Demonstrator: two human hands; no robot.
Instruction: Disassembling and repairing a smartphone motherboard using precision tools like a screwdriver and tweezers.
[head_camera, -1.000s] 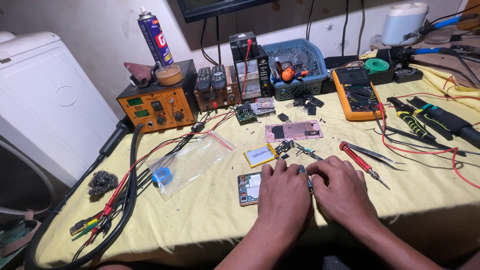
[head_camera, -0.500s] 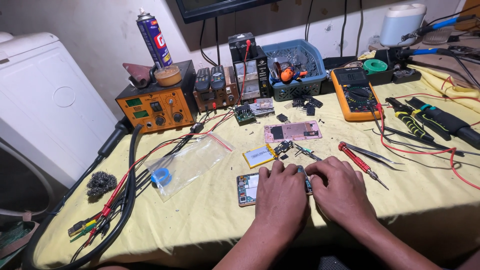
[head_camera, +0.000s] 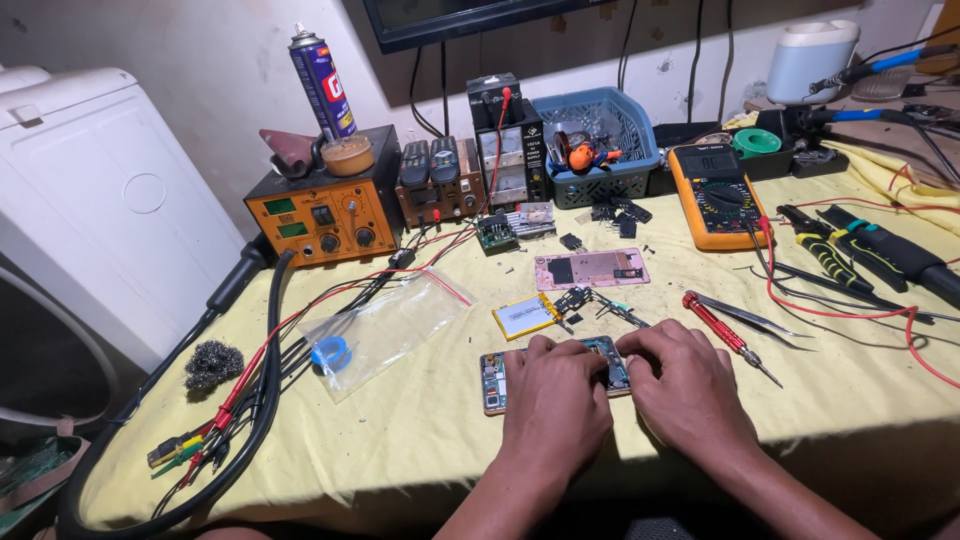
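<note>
Opened smartphone with exposed green circuit board (head_camera: 497, 377): left hand (head_camera: 553, 408) and right hand (head_camera: 690, 395) pinch it; slip could crack board.

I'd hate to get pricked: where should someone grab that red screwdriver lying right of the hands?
Probably by the red handle, from above. The screwdriver lies flat on the yellow cloth, handle toward the far left, bare tip pointing near right beside the right hand.
</note>
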